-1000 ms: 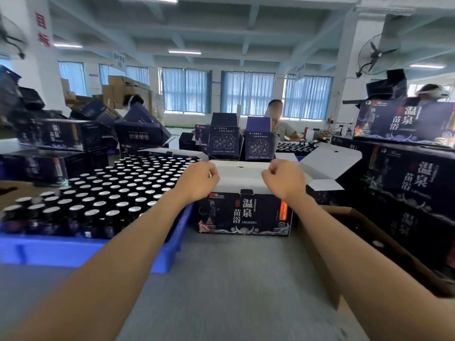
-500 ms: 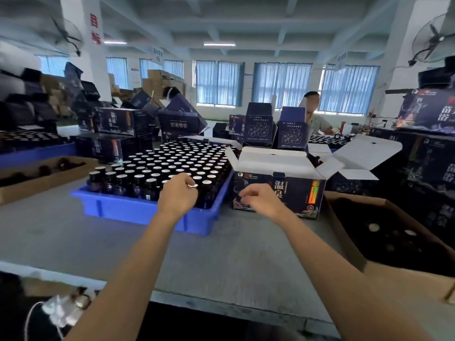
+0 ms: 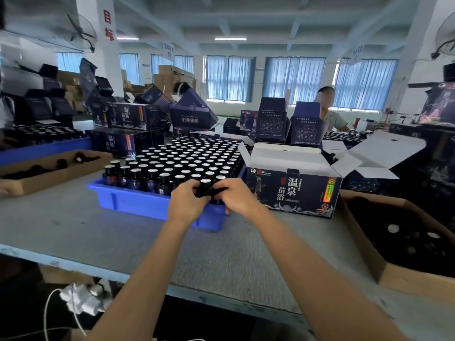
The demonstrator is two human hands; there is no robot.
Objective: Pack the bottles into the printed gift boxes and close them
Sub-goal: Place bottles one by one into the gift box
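The blue tray holds upright rows of dark capped bottles. At its near right corner, the left hand and right hand curl their fingers round bottles. The printed gift box stands just right of the tray, flaps open, contents hidden. Further right of the tray, a cardboard carton holds dark bottles

Upright bottles beside gift box (open)

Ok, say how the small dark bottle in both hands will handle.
Probably rigid and light: left hand and right hand hold the small dark silver-capped bottle by fingertips. Its glossy round body might slip or roll.
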